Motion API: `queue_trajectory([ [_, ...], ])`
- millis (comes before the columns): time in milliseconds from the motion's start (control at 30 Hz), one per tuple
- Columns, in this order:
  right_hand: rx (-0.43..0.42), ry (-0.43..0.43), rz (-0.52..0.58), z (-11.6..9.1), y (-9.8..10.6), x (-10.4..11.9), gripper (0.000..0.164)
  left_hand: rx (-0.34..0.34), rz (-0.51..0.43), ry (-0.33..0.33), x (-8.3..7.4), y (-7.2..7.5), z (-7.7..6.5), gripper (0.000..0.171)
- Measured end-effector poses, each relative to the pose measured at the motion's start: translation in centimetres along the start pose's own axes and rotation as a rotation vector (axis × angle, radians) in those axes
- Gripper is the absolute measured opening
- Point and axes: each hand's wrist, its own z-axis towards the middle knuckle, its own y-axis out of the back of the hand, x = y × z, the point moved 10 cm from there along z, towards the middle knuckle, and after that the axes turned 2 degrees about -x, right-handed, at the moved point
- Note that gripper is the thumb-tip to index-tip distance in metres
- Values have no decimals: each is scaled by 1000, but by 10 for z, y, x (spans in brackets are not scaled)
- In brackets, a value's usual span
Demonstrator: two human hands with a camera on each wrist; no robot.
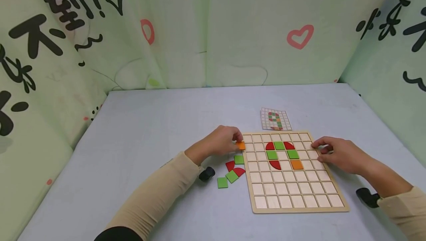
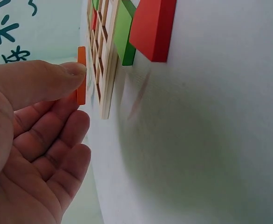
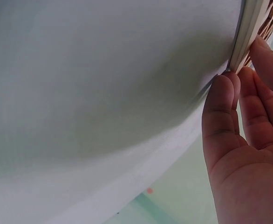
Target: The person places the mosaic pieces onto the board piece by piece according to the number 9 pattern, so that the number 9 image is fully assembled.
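Observation:
In the head view my left hand [image 1: 221,140] pinches an orange square tile [image 1: 240,145] at the left edge of a wooden grid board [image 1: 301,210]. The left wrist view has that tile [image 2: 81,77] edge-on between thumb and fingers. My right hand [image 1: 346,154] holds the board's right edge, its thumb and fingertips against the frame [image 3: 248,35] in the right wrist view. Set in the board's cells are red quarter-circle tiles [image 1: 275,165], green square tiles [image 1: 272,155] and one orange square tile [image 1: 297,164].
Left of the board lie loose green tiles [image 1: 222,182] and red tiles [image 1: 239,171], some touching. A printed pattern card [image 1: 283,117] lies behind the board on the white table [image 1: 159,122]. Patterned cloth [image 1: 233,30] hangs around the back and sides.

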Motion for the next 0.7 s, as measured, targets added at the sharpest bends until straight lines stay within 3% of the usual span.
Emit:
queue_trajectory([
  [700,5,-5,4,0,0,-1,35,34,-58,-24,-27,-13,4,17],
])
